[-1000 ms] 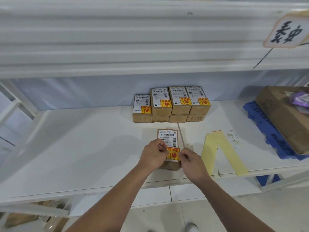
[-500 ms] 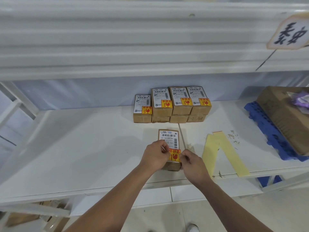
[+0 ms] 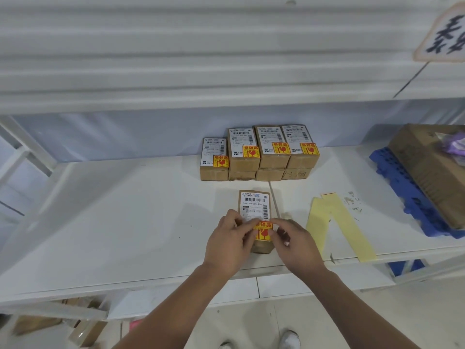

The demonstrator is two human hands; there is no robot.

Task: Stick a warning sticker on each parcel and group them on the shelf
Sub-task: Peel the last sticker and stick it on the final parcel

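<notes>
small brown cardboard parcel (image 3: 254,205) with a white barcode label is lying flat near the front edge of the white shelf board (image 3: 125,222), just left of the board seam. a yellow-and-red warning sticker (image 3: 264,234) is sitting on the parcel's near end, below the label.

left hand (image 3: 231,244) is reaching over the parcel's left side, with fingers fairly straight and narrow together, tips pressing on the sticker's upper left edge. right hand (image 3: 294,244) is touching the sticker's upper right corner with the forefinger, the other fingers curling under; cannot tell whether it is pinching the edge or only pressing.

a group of brown parcels (image 3: 261,152) is standing at the back of the shelf, well apart from the hands. four tops are showing, each carrying a sticker, and the three on the right are resting on a lower layer.

pale yellow backing strips (image 3: 337,222) are lying to the right. a large brown carton (image 3: 427,170) is sitting on a blue plastic pallet (image 3: 402,192) at far right.
</notes>
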